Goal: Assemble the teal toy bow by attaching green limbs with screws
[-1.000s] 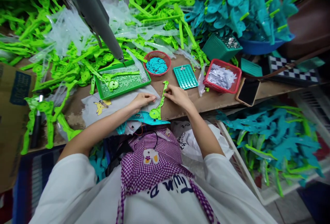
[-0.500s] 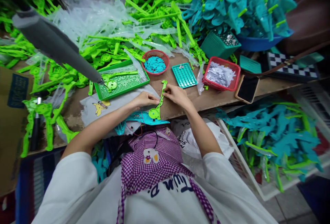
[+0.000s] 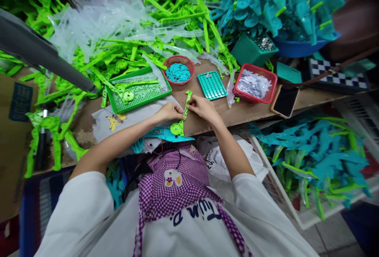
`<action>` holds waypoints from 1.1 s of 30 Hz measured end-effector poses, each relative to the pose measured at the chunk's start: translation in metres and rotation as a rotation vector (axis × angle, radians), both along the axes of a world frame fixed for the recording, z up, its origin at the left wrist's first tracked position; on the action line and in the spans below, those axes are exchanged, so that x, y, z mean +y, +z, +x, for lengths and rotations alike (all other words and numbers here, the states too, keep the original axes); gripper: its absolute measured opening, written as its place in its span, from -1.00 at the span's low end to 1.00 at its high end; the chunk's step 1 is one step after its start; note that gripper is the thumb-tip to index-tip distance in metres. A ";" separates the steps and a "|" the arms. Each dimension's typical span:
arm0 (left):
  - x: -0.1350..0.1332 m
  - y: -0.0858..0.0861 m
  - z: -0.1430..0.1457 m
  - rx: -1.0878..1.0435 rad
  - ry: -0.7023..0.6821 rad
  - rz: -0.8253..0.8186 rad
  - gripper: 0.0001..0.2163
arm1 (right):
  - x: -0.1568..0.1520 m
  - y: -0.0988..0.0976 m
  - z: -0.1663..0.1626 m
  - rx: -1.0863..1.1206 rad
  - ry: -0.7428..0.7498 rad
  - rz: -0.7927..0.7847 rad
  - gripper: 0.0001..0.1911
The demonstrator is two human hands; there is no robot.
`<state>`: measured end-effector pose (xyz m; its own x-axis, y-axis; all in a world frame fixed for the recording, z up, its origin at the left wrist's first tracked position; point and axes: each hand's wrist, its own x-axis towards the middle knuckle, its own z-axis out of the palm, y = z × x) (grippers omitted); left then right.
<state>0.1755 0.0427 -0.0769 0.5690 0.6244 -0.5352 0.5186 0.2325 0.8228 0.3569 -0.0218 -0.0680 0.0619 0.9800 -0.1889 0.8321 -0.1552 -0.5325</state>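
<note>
A bright green plastic part [image 3: 177, 128], a long narrow arm with a round disc at its lower end, lies at the table's front edge over a teal plastic piece [image 3: 161, 134]. The fingers of my left hand [image 3: 171, 111] are pinched at the middle of the green arm. On its other side, my right hand [image 3: 201, 107] closes thumb and fingers on the upper stretch of the same part. Thin wires show by the teal piece. Anything small between my fingertips is hidden.
A grey pen-shaped tool [image 3: 47, 53] hangs at the left over a green tray [image 3: 139, 105]. Beyond are a red basket of blue pieces [image 3: 178, 81], a teal tray of small discs [image 3: 211, 96], a red tub [image 3: 255, 95], a phone [image 3: 284, 101] and piled green parts [image 3: 127, 57].
The grey tool has swung up and to the left, away from the green tray. Both hands stay on the green part with barely any movement.
</note>
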 end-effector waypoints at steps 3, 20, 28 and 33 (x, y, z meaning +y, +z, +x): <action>0.001 0.002 0.000 -0.013 -0.016 -0.014 -0.80 | 0.001 0.002 0.000 -0.004 -0.002 -0.014 -0.82; 0.010 -0.007 0.009 0.136 -0.126 0.145 -0.85 | 0.003 0.007 -0.001 -0.011 0.014 -0.053 -0.86; -0.006 -0.007 0.006 0.179 -0.056 0.219 -0.83 | -0.005 -0.002 0.000 0.017 0.036 0.055 -0.79; -0.025 0.004 -0.006 0.162 -0.069 0.372 -0.80 | -0.034 -0.016 -0.004 0.132 0.075 0.243 -0.62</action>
